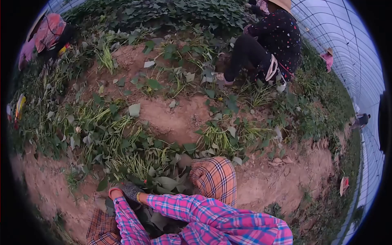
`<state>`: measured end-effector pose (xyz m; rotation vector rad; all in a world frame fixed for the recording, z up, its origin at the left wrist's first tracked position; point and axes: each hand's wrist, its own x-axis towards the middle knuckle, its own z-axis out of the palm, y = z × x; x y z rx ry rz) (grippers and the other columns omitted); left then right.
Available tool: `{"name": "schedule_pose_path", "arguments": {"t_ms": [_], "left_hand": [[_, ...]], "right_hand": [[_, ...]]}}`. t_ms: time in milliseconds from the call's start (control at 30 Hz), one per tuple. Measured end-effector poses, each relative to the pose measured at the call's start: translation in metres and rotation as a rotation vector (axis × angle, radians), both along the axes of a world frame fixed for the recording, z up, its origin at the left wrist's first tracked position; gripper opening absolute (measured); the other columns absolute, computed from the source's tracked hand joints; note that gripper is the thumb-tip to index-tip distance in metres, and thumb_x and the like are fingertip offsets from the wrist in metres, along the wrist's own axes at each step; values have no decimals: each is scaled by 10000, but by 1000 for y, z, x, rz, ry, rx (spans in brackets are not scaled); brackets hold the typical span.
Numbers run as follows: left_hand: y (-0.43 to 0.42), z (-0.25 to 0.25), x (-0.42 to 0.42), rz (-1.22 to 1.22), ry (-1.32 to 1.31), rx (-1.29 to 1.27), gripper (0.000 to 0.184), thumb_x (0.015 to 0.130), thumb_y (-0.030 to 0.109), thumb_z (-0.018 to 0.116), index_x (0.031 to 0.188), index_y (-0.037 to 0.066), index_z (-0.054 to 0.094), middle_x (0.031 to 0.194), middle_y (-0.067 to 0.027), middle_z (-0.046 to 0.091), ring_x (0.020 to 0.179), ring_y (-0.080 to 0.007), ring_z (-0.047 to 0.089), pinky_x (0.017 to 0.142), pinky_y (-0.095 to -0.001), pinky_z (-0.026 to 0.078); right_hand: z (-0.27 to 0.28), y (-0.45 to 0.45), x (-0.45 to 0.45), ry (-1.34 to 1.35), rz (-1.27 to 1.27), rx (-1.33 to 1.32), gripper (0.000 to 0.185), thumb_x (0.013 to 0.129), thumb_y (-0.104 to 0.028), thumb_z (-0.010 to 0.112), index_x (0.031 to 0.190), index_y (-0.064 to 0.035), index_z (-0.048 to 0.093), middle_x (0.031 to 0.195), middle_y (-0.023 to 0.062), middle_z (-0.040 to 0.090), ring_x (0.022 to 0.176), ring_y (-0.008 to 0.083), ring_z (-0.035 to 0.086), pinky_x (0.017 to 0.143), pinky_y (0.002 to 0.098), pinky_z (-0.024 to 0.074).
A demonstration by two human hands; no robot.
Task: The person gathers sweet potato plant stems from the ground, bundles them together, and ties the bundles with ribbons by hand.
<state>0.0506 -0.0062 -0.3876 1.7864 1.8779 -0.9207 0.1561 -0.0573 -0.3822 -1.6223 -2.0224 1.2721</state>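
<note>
My two hands are close together low in the head view, among leafy vines. My right hand (131,191) wears a dark grey knit glove and reaches in from the right. Right beside it is my left hand (115,190), at the end of the plaid sleeve, with a reddish-orange edge showing at the wrist. The fingers of both hands are hidden, so any grip cannot be made out. Broad green leaves (167,183) lie just right of the gloved hand. Beyond the hands lies a heap of cut vines with long pale-green stems (128,165).
My knee in orange plaid (214,177) is raised at right. More stem bundles (220,136) lie across the reddish soil (175,116). A person in a dark patterned top (279,38) sits ahead; another person (51,30) bends at far left. A framed plastic greenhouse wall (347,45) curves along the right.
</note>
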Motion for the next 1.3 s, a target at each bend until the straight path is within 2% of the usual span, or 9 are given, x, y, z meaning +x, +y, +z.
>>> {"name": "schedule_pose_path", "arguments": {"t_ms": [333, 467, 600, 667, 800, 900, 1000, 1233, 1300], "left_hand": [[-42, 68, 48, 53, -197, 73, 354, 721, 357, 632, 912, 60, 614, 888, -105, 648, 818, -268, 616, 696, -406, 489], [-67, 53, 53, 1634, -1545, 617, 249, 868, 251, 506, 770, 35, 581, 607, -23, 508, 469, -140, 452, 405, -247, 319], [-86, 103, 71, 838, -1040, 571, 567, 856, 516, 469, 612, 28, 624, 564, -66, 566, 557, -172, 543, 559, -336, 401], [-91, 101, 74, 540, -1212, 588, 328, 877, 290, 481, 725, 25, 600, 597, -75, 565, 561, -170, 557, 503, -332, 389], [-81, 33, 60, 616, -1501, 826, 270, 873, 253, 502, 677, 69, 524, 562, -19, 501, 526, -187, 510, 503, -338, 404], [-55, 66, 55, 1728, -2103, 783, 357, 827, 383, 578, 607, 148, 425, 492, 3, 350, 449, -173, 399, 452, -310, 342], [-28, 44, 33, 2232, -1955, 586, 409, 817, 443, 540, 543, 168, 409, 483, -23, 386, 376, -195, 333, 360, -330, 239], [21, -28, 11, 2545, -1335, 876, 303, 827, 442, 509, 763, 146, 523, 592, -20, 477, 430, -214, 376, 404, -366, 311], [31, -37, 4, 2540, -1264, 931, 303, 829, 438, 506, 755, 144, 522, 588, -19, 477, 431, -211, 381, 405, -363, 313]], "right_hand": [[0, -58, 66, 147, -49, 257, 394, 880, -261, 416, 1198, -37, 475, 1191, 216, 503, 1086, 396, 478, 917, 427, 391], [-44, -48, 74, -7, -12, 529, 450, 731, -199, 579, 1147, -43, 508, 1101, 208, 543, 1023, 368, 511, 885, 432, 400], [33, -26, 86, -55, 18, 244, 362, 689, -192, 610, 1022, -55, 566, 1006, 195, 573, 964, 369, 522, 829, 433, 415], [-9, -23, 85, -51, 23, 338, 328, 712, -202, 591, 1005, -57, 564, 977, 194, 574, 940, 376, 525, 828, 427, 418], [-11, -13, 77, 9, 53, 475, 216, 801, -268, 505, 912, -84, 534, 842, 158, 562, 804, 343, 543, 705, 412, 437], [16, -8, 65, 302, -184, 83, 203, 851, -325, 472, 800, -128, 475, 675, 75, 488, 600, 243, 486, 532, 363, 393], [36, 1, 53, 940, -585, -840, 344, 888, -418, 440, 641, -184, 390, 501, -18, 349, 365, 149, 308, 369, 303, 269], [19, 23, 26, 775, -604, -884, 369, 874, -445, 426, 615, -183, 427, 474, -11, 366, 362, 157, 332, 370, 326, 280], [-106, 31, 22, 603, -176, -361, 324, 866, -414, 445, 653, -171, 456, 516, 4, 419, 389, 165, 370, 375, 319, 294]]}}
